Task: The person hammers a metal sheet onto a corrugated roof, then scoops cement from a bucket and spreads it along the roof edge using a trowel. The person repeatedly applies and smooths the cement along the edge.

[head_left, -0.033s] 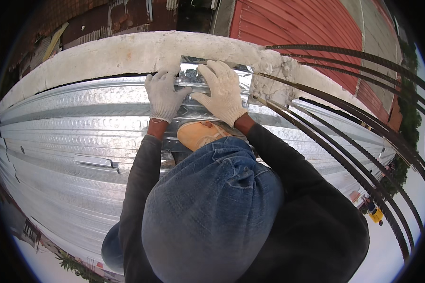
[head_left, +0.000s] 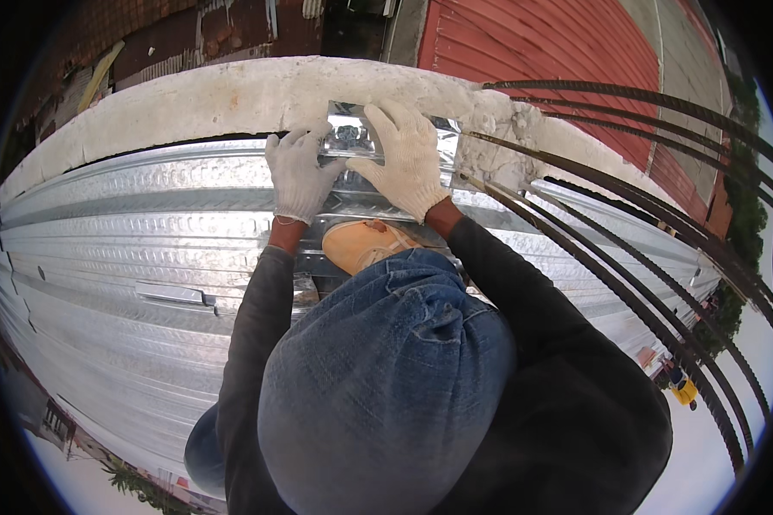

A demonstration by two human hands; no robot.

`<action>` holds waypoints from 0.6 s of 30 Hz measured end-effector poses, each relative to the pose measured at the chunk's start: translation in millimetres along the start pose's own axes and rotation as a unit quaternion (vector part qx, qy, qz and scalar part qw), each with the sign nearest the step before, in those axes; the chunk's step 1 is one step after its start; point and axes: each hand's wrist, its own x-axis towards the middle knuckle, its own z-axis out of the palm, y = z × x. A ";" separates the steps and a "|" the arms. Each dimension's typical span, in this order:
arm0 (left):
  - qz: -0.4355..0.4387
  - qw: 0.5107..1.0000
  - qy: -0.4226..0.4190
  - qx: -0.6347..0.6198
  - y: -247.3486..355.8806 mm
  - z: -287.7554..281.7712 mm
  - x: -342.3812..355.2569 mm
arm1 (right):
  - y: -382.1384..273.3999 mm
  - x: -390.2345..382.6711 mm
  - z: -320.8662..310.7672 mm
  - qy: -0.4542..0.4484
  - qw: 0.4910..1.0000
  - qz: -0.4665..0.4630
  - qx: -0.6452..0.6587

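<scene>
Both my hands wear white knit gloves and rest at the edge of a shiny corrugated metal deck. My left hand has its fingers spread, the tips near the foot of the concrete beam. My right hand lies with fingers apart on a small shiny metal piece set against the beam. The two thumbs nearly meet over the metal decking. Neither hand is closed round anything. Just behind them my tan shoe stands on the deck.
Several ribbed steel bars stick out of a rough concrete stub at my right. A loose metal strip lies on the decking to the left. Beyond the beam is a red corrugated roof. A person in yellow is far right.
My right hand has slid slightly to the right and its fingers have shifted, showing more of the shiny metal piece. My left hand has barely moved.
</scene>
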 end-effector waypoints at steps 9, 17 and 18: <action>0.060 0.992 0.089 -0.069 2.6 21.8 -2.7 | 61.4 40.8 26.1 -0.078 0.993 0.051 0.075; 0.046 0.990 0.093 0.098 28.7 6.6 -4.8 | 45.6 40.5 -8.1 0.016 0.998 -0.063 0.021; 0.056 0.990 0.086 0.101 31.3 3.1 -5.6 | 41.3 31.7 -15.4 -0.056 0.997 -0.049 0.014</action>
